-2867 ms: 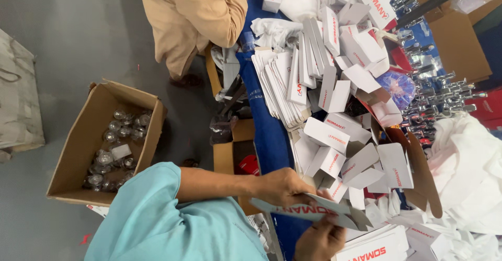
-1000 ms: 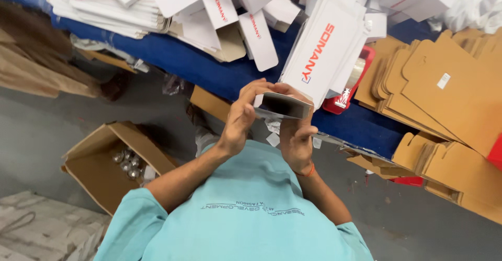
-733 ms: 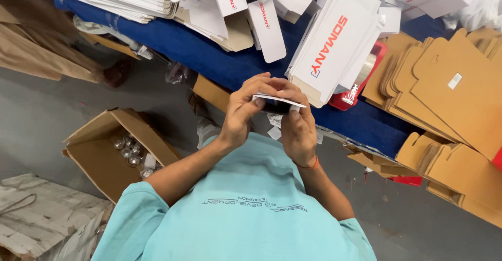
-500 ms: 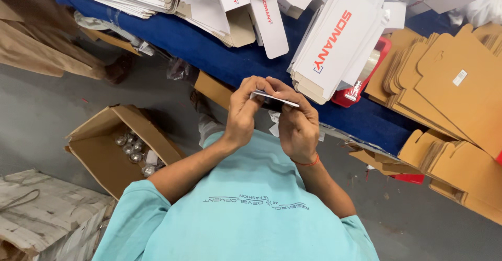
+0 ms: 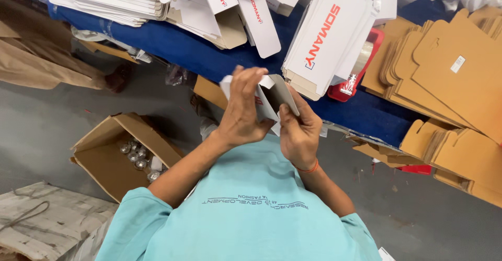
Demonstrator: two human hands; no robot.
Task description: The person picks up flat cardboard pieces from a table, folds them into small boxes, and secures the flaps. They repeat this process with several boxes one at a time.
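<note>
Both hands work a small white carton (image 5: pixel 272 96), held in the air just in front of the blue tabletop (image 5: pixel 172 44) edge and above the teal shirt (image 5: pixel 246 209). The left hand (image 5: pixel 243 112) is curled round the carton's near side, fingers (image 5: pixel 246 80) upright along its face; the right hand (image 5: pixel 300 130) grips the other side with the thumb pressed on a grey-lined flap. The fold would likely go best with each crease pinched firmly along its scored line and the walls kept square, so the flap seats without buckling. On the tabletop above the carton lies a stack of long flat white cartons (image 5: pixel 329 36) with red lettering, tilted against a red tape dispenser (image 5: pixel 355 78). Left of that stack, smaller white flats with red print (image 5: pixel 256 23) lie scattered, and farther left more white flats (image 5: pixel 104 0) sit in a neat pile. Right of the carton, brown die-cut cardboard blanks (image 5: pixel 449 73) fan over the tabletop edge; one bears a small white label (image 5: pixel 458 64). Down on the floor, left of the carton, an open brown box (image 5: pixel 123 154) holds shiny metal parts (image 5: pixel 137 154). At the far left, another person's beige clothing (image 5: pixel 42 67) shows.
</note>
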